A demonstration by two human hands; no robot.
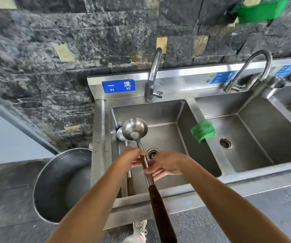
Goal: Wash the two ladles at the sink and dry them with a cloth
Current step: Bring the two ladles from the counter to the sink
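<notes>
Two ladles are at the left sink basin (164, 113). Both hands grasp the metal shaft of the raised ladle (135, 129). The left hand (132, 157) curls round it from the left, and the right hand (165, 163) pinches it from the right, slightly lower. Its bowl hangs over the basin and its dark handle slants back toward the person. The other ladle (120, 134) lies along the basin's left wall, bowl toward the back. A folded green cloth (203, 131) is draped over the divider between the two basins. A tap (154, 74) stands behind the left basin. A large metal bowl (57, 181) sits just left of the sink unit.
</notes>
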